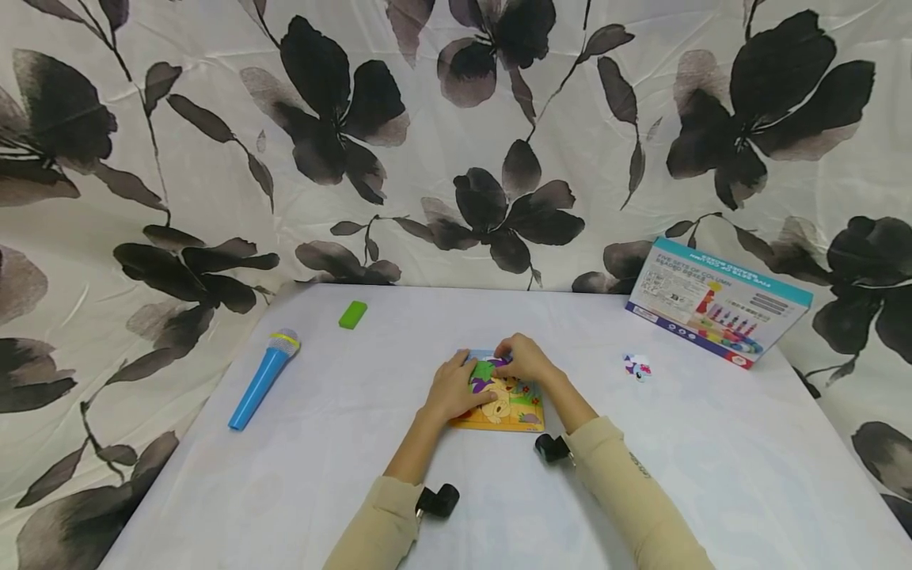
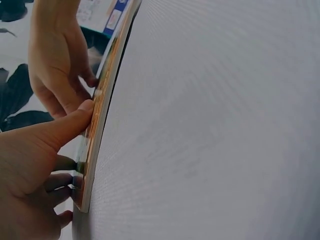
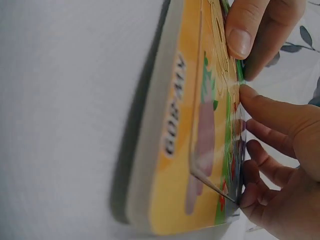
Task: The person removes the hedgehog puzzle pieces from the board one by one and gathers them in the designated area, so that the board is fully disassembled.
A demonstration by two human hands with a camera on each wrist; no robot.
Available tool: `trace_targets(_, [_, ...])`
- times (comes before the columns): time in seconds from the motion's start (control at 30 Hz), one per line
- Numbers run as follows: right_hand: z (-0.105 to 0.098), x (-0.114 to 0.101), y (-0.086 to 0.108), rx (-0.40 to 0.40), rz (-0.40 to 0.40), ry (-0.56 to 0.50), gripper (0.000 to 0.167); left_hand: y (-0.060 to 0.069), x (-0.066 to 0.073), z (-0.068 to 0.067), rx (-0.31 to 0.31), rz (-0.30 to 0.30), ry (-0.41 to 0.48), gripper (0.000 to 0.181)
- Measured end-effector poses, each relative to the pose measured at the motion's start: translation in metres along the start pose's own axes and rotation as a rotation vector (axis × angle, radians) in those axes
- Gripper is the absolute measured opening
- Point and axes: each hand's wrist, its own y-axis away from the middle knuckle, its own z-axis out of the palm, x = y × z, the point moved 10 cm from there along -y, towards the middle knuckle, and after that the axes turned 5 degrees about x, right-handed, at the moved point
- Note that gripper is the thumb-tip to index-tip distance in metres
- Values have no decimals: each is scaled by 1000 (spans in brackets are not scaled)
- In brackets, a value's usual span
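A flat picture board [image 1: 527, 421] with an orange lower edge, a yellow figure and green and purple parts lies on the white table. My left hand [image 1: 451, 389] rests on its left side, fingers spread; in the left wrist view the left thumb [image 2: 75, 120] presses on the board [image 2: 92, 172]. My right hand [image 1: 529, 362] touches the upper part with bent fingertips, close to the left hand. In the right wrist view, the right hand's fingers [image 3: 267, 107] meet the board [image 3: 172, 200] near its far side. No loose piece shows between them.
A blue toy microphone [image 1: 261, 388] lies at the left, with a green block [image 1: 352, 314] behind it. To the right are a small cluster of colourful pieces [image 1: 637, 367] and a tilted printed box [image 1: 716, 305]. A floral cloth [image 1: 427, 158] hangs behind the table.
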Motion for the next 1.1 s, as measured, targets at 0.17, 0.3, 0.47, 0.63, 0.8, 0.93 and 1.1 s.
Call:
trace_targets(0.17, [1,2,-2,-7,28,-11,32,0,-2,2,8,13,-1,77])
trace_targets(0.3, [2,7,-5,-7,63,-52,33,-1,-2,1,15,15,12,79])
trace_targets(0.47, [9,22,-15,12,23,-114,34,0,-3,0,9,0,5,80])
trace_targets(0.63, [2,13,-8,37,73,-138,26,-1,-4,1,-9,-21,-12,81])
trace_targets(0.8, [-4,5,-3,88,61,-138,21,-2,-3,0,-19,-32,-32,81])
trace_targets(0.93, [-8,3,-1,122,37,-176,20,-5,-2,1,-35,-37,-68,82])
trace_targets(1.1, [-11,2,0,113,12,-218,17,-7,-2,1,-47,-39,-115,82])
